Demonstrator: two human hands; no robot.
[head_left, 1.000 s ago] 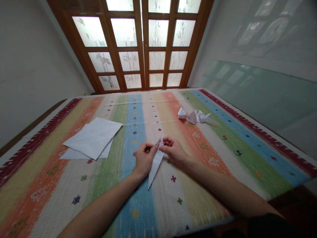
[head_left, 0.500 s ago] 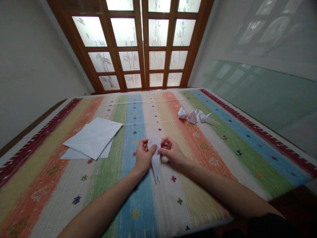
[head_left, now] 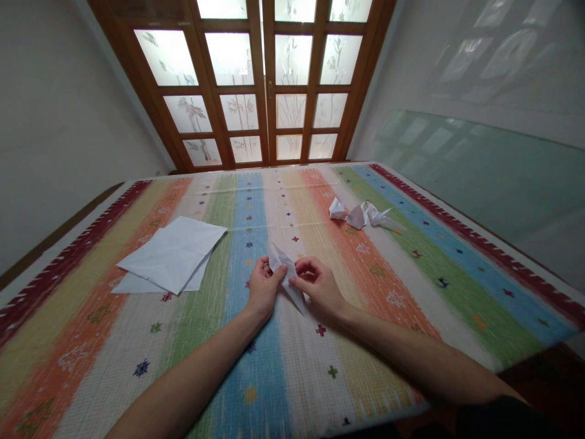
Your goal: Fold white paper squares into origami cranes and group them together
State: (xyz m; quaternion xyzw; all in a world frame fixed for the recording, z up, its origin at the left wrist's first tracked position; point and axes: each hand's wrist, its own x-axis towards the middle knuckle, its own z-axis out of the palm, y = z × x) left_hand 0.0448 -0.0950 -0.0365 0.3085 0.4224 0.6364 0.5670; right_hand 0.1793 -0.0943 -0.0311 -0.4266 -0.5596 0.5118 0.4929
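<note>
A narrow, pointed piece of folded white paper point(head_left: 287, 272) is pinched between both my hands, just above the striped tablecloth point(head_left: 411, 274). My left hand point(head_left: 262, 292) grips its left edge with thumb and fingers closed. From the right, my right hand point(head_left: 320, 288) holds the paper with curled fingers. The paper's upper tip points away from me and its lower tip slants down to the right, between the hands.
A small stack of flat white sheets point(head_left: 171, 256) lies to the left on the cloth. Several folded white paper figures point(head_left: 361, 214) sit at the far right. Wooden doors with frosted glass point(head_left: 269, 85) stand beyond the table; a glass panel point(head_left: 479, 177) lines the right wall.
The folded paper has been turned in my hands: its long lower tip, which pointed toward me and to the left, now slants to the right. Both hands stayed in the same spot.
</note>
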